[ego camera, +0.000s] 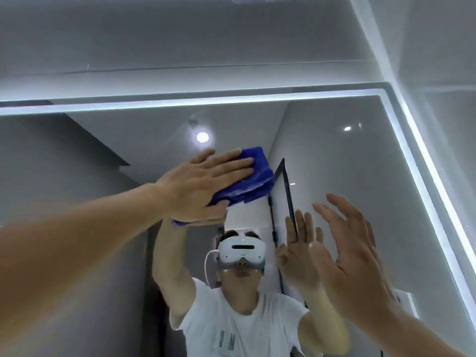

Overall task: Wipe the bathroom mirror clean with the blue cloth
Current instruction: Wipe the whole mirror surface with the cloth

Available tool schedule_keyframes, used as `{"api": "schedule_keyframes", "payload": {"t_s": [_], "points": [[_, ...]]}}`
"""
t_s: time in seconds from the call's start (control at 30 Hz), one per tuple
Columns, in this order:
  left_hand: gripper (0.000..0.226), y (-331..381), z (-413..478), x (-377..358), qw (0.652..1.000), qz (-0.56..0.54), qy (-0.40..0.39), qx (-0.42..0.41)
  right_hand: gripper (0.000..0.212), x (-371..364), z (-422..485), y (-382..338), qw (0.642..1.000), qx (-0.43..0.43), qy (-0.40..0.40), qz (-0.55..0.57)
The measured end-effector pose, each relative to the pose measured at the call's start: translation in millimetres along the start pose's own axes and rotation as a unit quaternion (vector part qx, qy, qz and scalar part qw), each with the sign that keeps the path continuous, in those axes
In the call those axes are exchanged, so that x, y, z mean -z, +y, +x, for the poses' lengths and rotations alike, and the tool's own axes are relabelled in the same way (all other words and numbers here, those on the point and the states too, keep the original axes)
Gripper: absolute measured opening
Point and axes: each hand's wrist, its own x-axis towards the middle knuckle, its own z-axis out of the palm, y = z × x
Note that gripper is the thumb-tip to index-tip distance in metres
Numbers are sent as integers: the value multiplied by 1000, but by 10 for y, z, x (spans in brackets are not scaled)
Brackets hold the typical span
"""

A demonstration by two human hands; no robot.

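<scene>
The bathroom mirror (347, 176) fills the lower part of the view, framed by a lit white strip along its top and right edge. My left hand (203, 184) lies flat with straight fingers on the folded blue cloth (257, 179) and presses it against the upper middle of the glass. The cloth sticks out past my fingertips to the right. My right hand (353, 256) is raised in front of the mirror at the lower right, fingers spread and empty; whether it touches the glass cannot be told.
The mirror shows a person in a white T-shirt wearing a white headset (240, 249), a dark door frame (286, 186) and a ceiling light (202, 137). Grey wall panels rise above the mirror, and a side wall (443, 73) meets it at the right.
</scene>
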Motion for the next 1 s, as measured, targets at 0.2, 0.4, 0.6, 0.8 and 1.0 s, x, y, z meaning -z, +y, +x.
{"api": "schedule_keyframes", "payload": {"t_s": [0.2, 0.4, 0.6, 0.8, 1.0], "points": [[75, -955, 470, 177, 995, -3, -8, 102, 59, -256, 405, 161, 999, 36, 27, 24], [81, -1332, 960, 234, 978, -39, -18, 205, 56, -394, 620, 174, 997, 59, 31, 28], [72, -1200, 1165, 195, 958, -52, 9, 282, 54, -263, 768, 186, 997, 68, 40, 19], [73, -76, 790, 155, 964, -59, 35, 256, 58, -67, 819, 242, 998, 40, 38, 20], [69, 764, 59, -50, 999, 5, -11, 51, 59, 104, 933, 408, 999, -20, 38, 4]]}}
